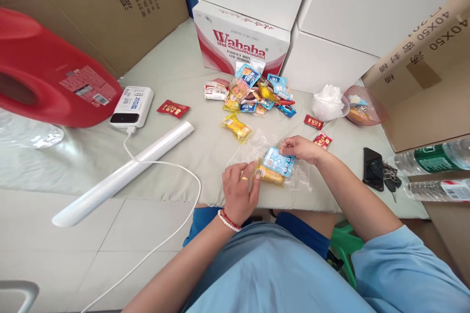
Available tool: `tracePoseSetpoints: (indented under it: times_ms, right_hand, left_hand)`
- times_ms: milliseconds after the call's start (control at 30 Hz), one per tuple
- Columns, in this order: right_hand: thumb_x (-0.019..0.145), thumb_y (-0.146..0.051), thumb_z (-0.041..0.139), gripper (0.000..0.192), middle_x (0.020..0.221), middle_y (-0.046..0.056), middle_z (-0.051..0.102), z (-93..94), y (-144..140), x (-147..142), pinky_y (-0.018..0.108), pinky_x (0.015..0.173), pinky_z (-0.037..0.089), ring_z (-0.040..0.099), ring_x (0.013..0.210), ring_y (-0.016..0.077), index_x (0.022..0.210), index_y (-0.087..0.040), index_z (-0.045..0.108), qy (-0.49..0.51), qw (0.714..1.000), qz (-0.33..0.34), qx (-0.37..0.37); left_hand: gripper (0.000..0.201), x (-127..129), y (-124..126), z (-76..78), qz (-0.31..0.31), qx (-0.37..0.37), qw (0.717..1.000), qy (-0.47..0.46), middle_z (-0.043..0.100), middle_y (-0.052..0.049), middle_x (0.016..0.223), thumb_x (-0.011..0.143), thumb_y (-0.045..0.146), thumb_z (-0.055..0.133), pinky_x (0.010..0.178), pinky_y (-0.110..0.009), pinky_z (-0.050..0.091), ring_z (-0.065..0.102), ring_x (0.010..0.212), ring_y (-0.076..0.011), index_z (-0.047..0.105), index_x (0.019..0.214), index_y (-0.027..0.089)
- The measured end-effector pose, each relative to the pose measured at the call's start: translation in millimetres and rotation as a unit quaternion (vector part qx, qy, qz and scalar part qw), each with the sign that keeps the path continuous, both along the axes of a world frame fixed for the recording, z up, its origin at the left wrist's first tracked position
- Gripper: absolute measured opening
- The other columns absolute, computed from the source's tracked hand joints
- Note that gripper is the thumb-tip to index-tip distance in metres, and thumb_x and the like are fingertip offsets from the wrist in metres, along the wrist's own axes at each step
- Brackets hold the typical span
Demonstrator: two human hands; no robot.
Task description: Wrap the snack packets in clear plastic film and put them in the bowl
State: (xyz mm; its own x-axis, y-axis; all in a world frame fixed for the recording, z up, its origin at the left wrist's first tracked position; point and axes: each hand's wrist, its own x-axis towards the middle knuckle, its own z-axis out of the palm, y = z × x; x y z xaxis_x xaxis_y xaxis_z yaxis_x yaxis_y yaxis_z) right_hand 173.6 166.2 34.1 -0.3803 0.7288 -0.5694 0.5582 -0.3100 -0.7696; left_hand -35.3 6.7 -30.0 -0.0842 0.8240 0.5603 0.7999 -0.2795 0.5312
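Note:
My right hand (300, 149) pinches the upper right edge of a small blue snack packet (278, 160). That packet lies over a yellow-wrapped snack (270, 175), both on a clear plastic bag (299, 178) spread on the table. My left hand (239, 187) rests palm down at the bag's left side, its fingers apart and the fingertips by the yellow snack's left end. Just beyond the bag is another yellow-wrapped snack (237, 127). Farther back, a pile of mixed snack packets (253, 90) sits before a Wahaba-type water carton (242, 41).
Red packets (174, 108) lie left and right of the pile. At left are a white power bank (132, 106) with a cable, a white tube (125, 173) and a red jug (55, 73). At right are a phone (373, 168), keys (392, 176), bottles (436, 160) and a pink bowl (365, 106).

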Motion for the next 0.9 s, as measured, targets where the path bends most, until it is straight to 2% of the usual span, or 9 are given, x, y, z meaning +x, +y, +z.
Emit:
tracePoseSetpoints:
  times_ms: [67, 133, 233, 300, 333, 533, 667, 833, 900]
  right_hand:
    - [0.057, -0.041, 0.087, 0.037, 0.065, -0.004, 0.060, -3.0, -2, -3, 0.024, 0.057, 0.035, 0.048, 0.060, 0.0092, 0.073, -0.016, 0.065, 0.016, 1.000, 0.007, -0.017]
    - [0.056, -0.042, 0.089, 0.040, 0.064, -0.004, 0.060, -5.1, -4, -6, 0.024, 0.057, 0.035, 0.048, 0.059, 0.0092, 0.073, -0.017, 0.064, 0.034, 0.999, 0.017, -0.032]
    - [0.054, -0.043, 0.092, 0.043, 0.063, -0.005, 0.059, -5.5, -5, -8, 0.023, 0.057, 0.035, 0.047, 0.058, 0.0088, 0.072, -0.017, 0.062, 0.054, 0.997, 0.030, -0.048]
    - [0.055, -0.042, 0.092, 0.043, 0.062, -0.006, 0.058, -4.0, -6, -7, 0.023, 0.057, 0.035, 0.046, 0.058, 0.0084, 0.073, -0.017, 0.062, 0.068, 0.996, 0.038, -0.051]
    - [0.056, -0.042, 0.091, 0.042, 0.063, -0.006, 0.058, -3.1, -6, -7, 0.023, 0.058, 0.036, 0.047, 0.058, 0.0083, 0.074, -0.017, 0.063, 0.076, 0.995, 0.042, -0.051]
    - [0.064, -0.042, 0.086, 0.036, 0.069, -0.003, 0.063, -5.5, -10, -11, 0.025, 0.063, 0.041, 0.053, 0.064, 0.0107, 0.079, -0.016, 0.067, 0.093, 0.987, 0.126, -0.034]
    - [0.068, -0.050, 0.084, 0.038, 0.070, -0.003, 0.063, -7.2, -15, -21, 0.026, 0.066, 0.043, 0.053, 0.067, 0.0126, 0.079, -0.017, 0.067, 0.075, 0.986, 0.147, 0.006]
    - [0.090, -0.066, 0.060, 0.049, 0.085, 0.002, 0.069, 2.7, -18, -16, 0.029, 0.080, 0.047, 0.060, 0.085, 0.0171, 0.082, -0.018, 0.069, 0.088, 0.982, 0.130, 0.105]
    - [0.085, -0.063, 0.068, 0.045, 0.084, 0.001, 0.069, 2.6, -19, -11, 0.028, 0.077, 0.047, 0.060, 0.082, 0.0164, 0.089, -0.018, 0.071, 0.096, 0.981, 0.140, 0.088]
  left_hand:
    - [0.045, -5, 15, 7.1, 0.010, -0.053, 0.998, 0.032, 0.063, -0.015, 0.113, 0.099, 0.032, 0.057, 0.087, -0.043, 0.043, 0.054, 0.104, -0.0295, 0.060, 0.141, 0.017]
    - [0.045, -8, 29, 13.2, -0.013, -0.107, 0.992, 0.066, 0.063, -0.014, 0.112, 0.097, 0.037, 0.060, 0.083, -0.044, 0.041, 0.053, 0.102, -0.0308, 0.064, 0.139, 0.021]
    - [0.023, -12, 42, 18.9, -0.050, -0.148, 0.984, 0.086, 0.063, -0.011, 0.103, 0.094, 0.035, 0.063, 0.080, -0.043, 0.038, 0.051, 0.098, -0.0301, 0.077, 0.109, 0.023]
    - [0.018, -13, 44, 21.2, -0.057, -0.141, 0.985, 0.080, 0.063, -0.010, 0.098, 0.095, 0.032, 0.062, 0.080, -0.042, 0.037, 0.050, 0.097, -0.0290, 0.077, 0.092, 0.022]
    - [0.019, -13, 44, 22.2, -0.060, -0.128, 0.987, 0.073, 0.063, -0.010, 0.096, 0.096, 0.031, 0.061, 0.081, -0.042, 0.036, 0.050, 0.098, -0.0285, 0.077, 0.090, 0.022]
    - [0.021, -9, 42, 26.6, -0.052, -0.044, 0.996, 0.052, 0.064, -0.009, 0.099, 0.099, 0.033, 0.059, 0.082, -0.041, 0.036, 0.050, 0.100, -0.0275, 0.077, 0.094, 0.023]
    - [0.016, -6, 44, 23.5, -0.025, -0.052, 0.997, 0.052, 0.064, -0.009, 0.098, 0.096, 0.030, 0.063, 0.082, -0.041, 0.037, 0.051, 0.099, -0.0278, 0.076, 0.092, 0.021]
    - [0.015, -2, 49, 13.7, -0.007, -0.082, 0.995, 0.057, 0.065, -0.010, 0.098, 0.095, 0.028, 0.063, 0.082, -0.042, 0.038, 0.051, 0.099, -0.0289, 0.075, 0.090, 0.021]
    - [0.015, 0, 51, 9.4, 0.000, -0.082, 0.995, 0.064, 0.065, -0.010, 0.098, 0.095, 0.028, 0.064, 0.083, -0.043, 0.039, 0.051, 0.098, -0.0293, 0.075, 0.088, 0.021]
